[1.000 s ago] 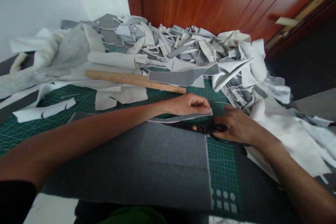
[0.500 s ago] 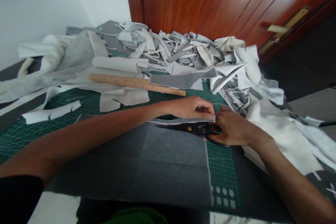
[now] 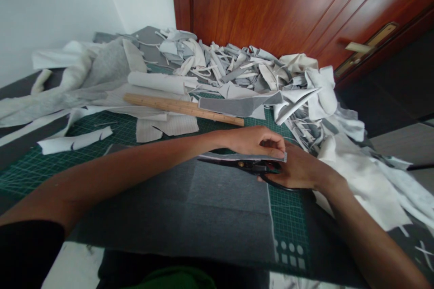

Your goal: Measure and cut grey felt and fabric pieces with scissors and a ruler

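A large piece of dark grey fabric point(image 3: 224, 203) lies over the near part of the green cutting mat point(image 3: 290, 216). My right hand point(image 3: 300, 167) is wrapped round the handles of black scissors point(image 3: 244, 165), whose blades point left along the fabric's far edge. Just beyond the blades, my left hand point(image 3: 259, 141) pinches the right end of a narrow grey fabric strip point(image 3: 233, 156) with a pale edge. The strip runs left beside the scissors. Some of my right fingers are hidden behind the handles and the strip.
Behind my hands lie a wooden ruler point(image 3: 183, 108) and a cut grey fabric piece point(image 3: 233, 104). A heap of fabric scraps point(image 3: 217, 61) reaches the wooden door point(image 3: 264, 4). White cloth point(image 3: 356, 180) lies right of my right hand, and a white strip point(image 3: 76, 141) at left.
The view has shifted slightly, so the table things appear a little further right. My left hand with the strip's end has moved slightly right, over my right hand. The scissors' blades appear closer together.
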`<state>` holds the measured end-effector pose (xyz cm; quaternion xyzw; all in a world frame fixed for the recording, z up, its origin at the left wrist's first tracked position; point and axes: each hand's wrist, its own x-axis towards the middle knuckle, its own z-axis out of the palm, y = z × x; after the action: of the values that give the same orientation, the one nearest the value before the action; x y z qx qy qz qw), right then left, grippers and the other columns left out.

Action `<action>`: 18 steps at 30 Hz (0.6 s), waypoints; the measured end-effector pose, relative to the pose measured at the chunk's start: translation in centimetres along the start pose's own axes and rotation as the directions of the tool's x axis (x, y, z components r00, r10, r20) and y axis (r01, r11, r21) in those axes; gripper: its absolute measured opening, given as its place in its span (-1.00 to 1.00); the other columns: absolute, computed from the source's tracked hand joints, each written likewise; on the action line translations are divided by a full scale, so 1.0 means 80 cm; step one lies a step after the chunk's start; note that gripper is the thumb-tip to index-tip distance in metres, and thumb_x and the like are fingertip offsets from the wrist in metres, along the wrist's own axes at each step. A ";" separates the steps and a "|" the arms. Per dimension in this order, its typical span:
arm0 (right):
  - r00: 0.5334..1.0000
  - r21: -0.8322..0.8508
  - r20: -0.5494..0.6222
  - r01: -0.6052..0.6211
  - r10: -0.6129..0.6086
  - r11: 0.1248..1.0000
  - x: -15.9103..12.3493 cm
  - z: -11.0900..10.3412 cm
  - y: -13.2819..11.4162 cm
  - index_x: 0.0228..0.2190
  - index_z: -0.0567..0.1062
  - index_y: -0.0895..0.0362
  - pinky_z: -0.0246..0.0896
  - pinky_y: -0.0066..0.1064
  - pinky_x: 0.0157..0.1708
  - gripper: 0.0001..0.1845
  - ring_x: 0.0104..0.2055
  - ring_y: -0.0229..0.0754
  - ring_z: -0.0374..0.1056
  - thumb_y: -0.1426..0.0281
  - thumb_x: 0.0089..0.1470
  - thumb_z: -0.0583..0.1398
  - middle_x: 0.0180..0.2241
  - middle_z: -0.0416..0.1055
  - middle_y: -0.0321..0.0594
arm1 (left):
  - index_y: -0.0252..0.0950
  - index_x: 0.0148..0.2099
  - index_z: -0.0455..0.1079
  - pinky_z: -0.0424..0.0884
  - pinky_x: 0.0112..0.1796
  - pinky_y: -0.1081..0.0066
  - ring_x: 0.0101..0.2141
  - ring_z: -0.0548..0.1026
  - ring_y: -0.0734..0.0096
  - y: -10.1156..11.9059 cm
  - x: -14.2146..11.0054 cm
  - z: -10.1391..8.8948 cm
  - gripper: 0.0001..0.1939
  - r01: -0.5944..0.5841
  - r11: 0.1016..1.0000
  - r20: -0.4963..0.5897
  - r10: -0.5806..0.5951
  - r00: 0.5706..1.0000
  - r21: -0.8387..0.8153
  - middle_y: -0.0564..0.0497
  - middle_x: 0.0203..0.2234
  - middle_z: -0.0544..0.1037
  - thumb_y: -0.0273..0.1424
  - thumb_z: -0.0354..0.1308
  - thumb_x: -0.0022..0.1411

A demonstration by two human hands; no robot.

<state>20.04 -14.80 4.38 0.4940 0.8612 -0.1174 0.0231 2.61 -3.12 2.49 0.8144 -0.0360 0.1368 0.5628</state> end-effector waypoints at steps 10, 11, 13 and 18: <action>0.998 -0.012 0.054 -0.021 0.022 1.000 0.001 -0.009 -0.002 -0.11 0.60 0.06 0.34 -0.10 0.03 -0.69 -0.06 0.04 0.52 0.15 0.20 0.26 -0.14 0.63 -0.11 | -0.27 -0.24 0.52 0.32 -0.26 0.39 -0.37 0.45 0.43 -0.005 -0.003 -0.005 -0.77 0.036 0.999 0.000 -0.036 0.999 0.009 0.04 -0.40 0.57 -0.20 0.27 0.30; 0.999 -0.014 0.051 -0.015 0.016 1.000 0.001 -0.010 -0.003 -0.11 0.60 0.06 0.34 -0.10 0.02 -0.69 -0.07 0.04 0.51 0.15 0.21 0.26 -0.15 0.63 -0.11 | -0.28 -0.23 0.52 0.32 -0.27 0.39 -0.36 0.45 0.43 -0.007 -0.003 -0.005 -0.76 0.031 0.999 0.008 -0.031 0.999 0.011 0.03 -0.39 0.57 -0.18 0.26 0.30; 0.999 -0.024 0.050 -0.010 0.011 1.000 0.001 -0.011 -0.003 -0.12 0.60 0.06 0.33 -0.12 0.00 -0.70 -0.10 0.03 0.51 0.16 0.21 0.26 -0.17 0.63 -0.12 | -0.28 -0.21 0.51 0.33 -0.28 0.39 -0.36 0.46 0.42 -0.011 -0.003 -0.005 -0.74 0.018 1.000 0.020 -0.018 1.000 0.015 0.02 -0.37 0.57 -0.17 0.25 0.32; 0.999 -0.052 0.033 0.000 0.002 0.999 0.000 -0.011 -0.001 -0.15 0.61 0.04 0.32 -0.12 -0.01 -0.72 -0.11 0.05 0.52 0.16 0.19 0.28 -0.21 0.63 -0.13 | -0.27 -0.21 0.51 0.32 -0.28 0.39 -0.37 0.46 0.42 -0.015 -0.004 -0.004 -0.74 0.021 1.000 0.028 -0.021 0.999 0.008 0.03 -0.38 0.56 -0.16 0.26 0.32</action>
<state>20.02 -14.68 5.22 0.4916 0.8632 -0.1032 0.0505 2.50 -2.44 1.45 0.8188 -0.0347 0.1196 0.5605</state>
